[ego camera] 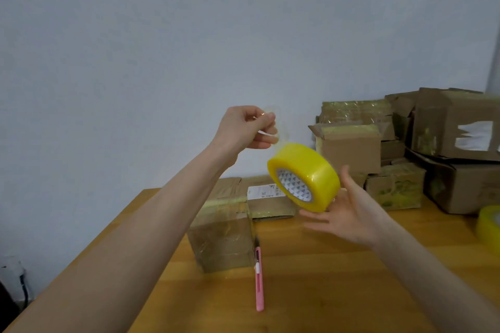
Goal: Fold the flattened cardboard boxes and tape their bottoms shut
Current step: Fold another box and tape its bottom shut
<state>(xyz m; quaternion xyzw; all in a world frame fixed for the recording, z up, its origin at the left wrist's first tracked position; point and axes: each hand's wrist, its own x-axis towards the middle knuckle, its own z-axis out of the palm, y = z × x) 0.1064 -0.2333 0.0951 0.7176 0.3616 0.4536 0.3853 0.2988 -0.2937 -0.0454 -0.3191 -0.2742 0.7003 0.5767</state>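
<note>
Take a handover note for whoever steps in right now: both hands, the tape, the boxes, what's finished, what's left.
Left hand: raised, pinches the tape end pulled from the yellow tape roll.
Right hand: open, fingers under the roll.
A taped box stands on the table beside the pink knife; more boxes are piled at back right.
Done: boxes in view look folded.
Left: stick this strip down and cut it.
</note>
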